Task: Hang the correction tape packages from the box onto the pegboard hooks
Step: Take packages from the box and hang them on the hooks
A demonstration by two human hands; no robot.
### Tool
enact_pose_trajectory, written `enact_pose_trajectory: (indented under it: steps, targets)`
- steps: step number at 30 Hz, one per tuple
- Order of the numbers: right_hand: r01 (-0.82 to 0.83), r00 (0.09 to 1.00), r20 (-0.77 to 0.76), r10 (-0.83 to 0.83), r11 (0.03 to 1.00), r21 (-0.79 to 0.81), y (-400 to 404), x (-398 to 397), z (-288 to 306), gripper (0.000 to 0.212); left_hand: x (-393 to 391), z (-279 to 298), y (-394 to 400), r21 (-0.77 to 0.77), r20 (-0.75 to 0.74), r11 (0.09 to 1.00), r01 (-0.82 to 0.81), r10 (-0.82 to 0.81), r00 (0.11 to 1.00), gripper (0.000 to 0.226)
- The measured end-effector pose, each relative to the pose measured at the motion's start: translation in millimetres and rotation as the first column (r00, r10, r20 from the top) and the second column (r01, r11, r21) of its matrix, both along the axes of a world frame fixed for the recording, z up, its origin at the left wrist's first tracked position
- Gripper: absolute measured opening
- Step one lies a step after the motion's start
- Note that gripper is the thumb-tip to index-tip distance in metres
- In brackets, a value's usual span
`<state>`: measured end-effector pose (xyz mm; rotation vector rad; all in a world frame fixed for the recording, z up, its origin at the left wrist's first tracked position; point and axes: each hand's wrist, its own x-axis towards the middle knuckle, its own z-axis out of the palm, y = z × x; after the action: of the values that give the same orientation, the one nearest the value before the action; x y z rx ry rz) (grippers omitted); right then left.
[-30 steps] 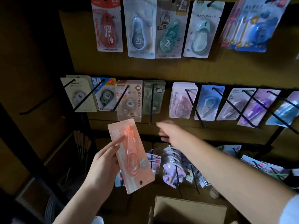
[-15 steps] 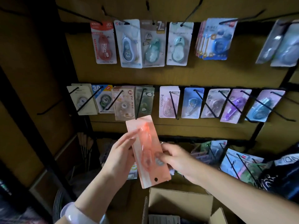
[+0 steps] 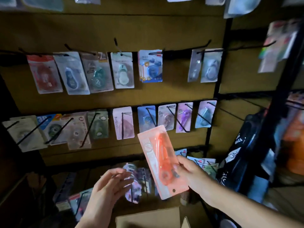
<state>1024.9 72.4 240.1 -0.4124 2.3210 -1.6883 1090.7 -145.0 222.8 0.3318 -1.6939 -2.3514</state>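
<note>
Now right hand (image 3: 189,174) fingers round orange correction tape package (image 3: 162,162); left hand (image 3: 108,186) fingers loose; cardboard box (image 3: 148,218) contents unseen.

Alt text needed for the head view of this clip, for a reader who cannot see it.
The right hand grips an orange correction tape package by its lower end, hang hole downward, in front of a pegboard hung with rows of carded packages. The left hand hovers open beside it, holding nothing, above an open cardboard box.
</note>
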Motion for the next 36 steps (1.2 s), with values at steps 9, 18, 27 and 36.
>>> enact_pose_trajectory:
  steps: [9,18,27,36]
  targets:
    - [0.337,0.940,0.018,-0.341,0.920,-0.198,109.8,-30.2,5.5,0.022,-25.0,-23.6,60.4,-0.070,0.319,0.950,0.305,-0.268,0.909,0.014]
    - [0.199,0.966,-0.155,-0.206,0.978,-0.057,157.4,-42.2,-5.3,0.023,-47.2,-19.6,103.4,-0.163,0.243,0.933,0.319,-0.276,0.930,0.019]
    - [-0.077,0.913,-0.321,0.253,0.877,0.474,161.6,-42.4,37.1,0.005,-40.3,21.6,151.4,-0.618,0.082,0.645,0.450,-0.516,0.853,0.029]
    - [0.303,0.953,0.017,-0.304,0.942,-0.144,156.0,-25.4,15.0,0.021,-38.1,-2.5,158.8,-0.276,0.107,0.893,0.356,-0.340,0.934,0.007]
